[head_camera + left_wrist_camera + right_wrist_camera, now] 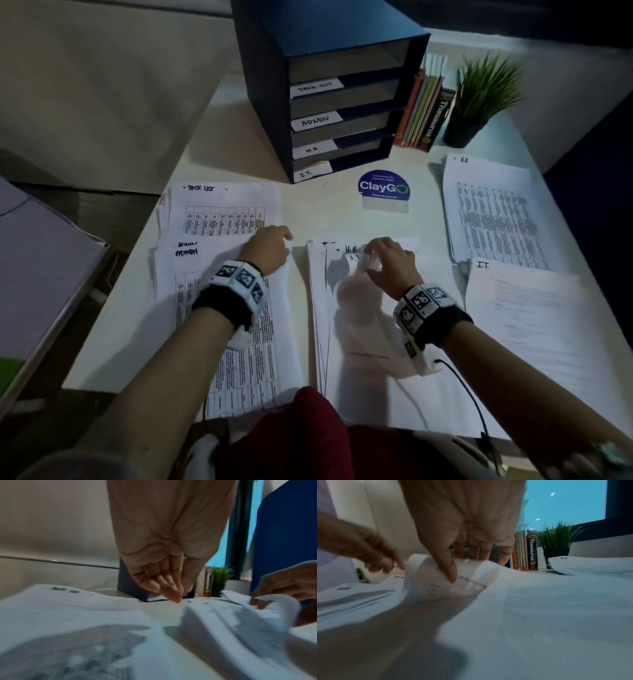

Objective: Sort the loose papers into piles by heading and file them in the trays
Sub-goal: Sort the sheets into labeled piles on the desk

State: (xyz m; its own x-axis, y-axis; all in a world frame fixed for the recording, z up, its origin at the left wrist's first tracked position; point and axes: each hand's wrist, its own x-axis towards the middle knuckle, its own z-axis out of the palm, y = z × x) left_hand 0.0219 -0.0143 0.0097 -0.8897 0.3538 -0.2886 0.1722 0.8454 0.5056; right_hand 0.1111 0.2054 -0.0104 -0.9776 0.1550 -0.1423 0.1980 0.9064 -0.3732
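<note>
A thick stack of unsorted papers (376, 342) lies in the middle of the white desk. My right hand (375, 258) pinches the far edge of its top sheet (436, 577), thumb on the paper, and curls it up and back. My left hand (274, 246) hovers over the far right corner of the ADMIN pile (222, 308), fingers pointing down and holding nothing (168, 588). A TASK LIST pile (222, 212) lies behind it. On the right lie an H.R. pile (493, 212) and an I.T. pile (534, 315). The blue tray unit (267, 102) stands at the back, its slots labelled TASK LIST, ADMIN, H.R. and I.T.
A round ClayGo sign (383, 188) stands between the tray unit and the centre stack. Upright books (421, 109) and a potted plant (479, 96) sit at the back right. A grey surface (41, 274) lies beyond the desk's left edge.
</note>
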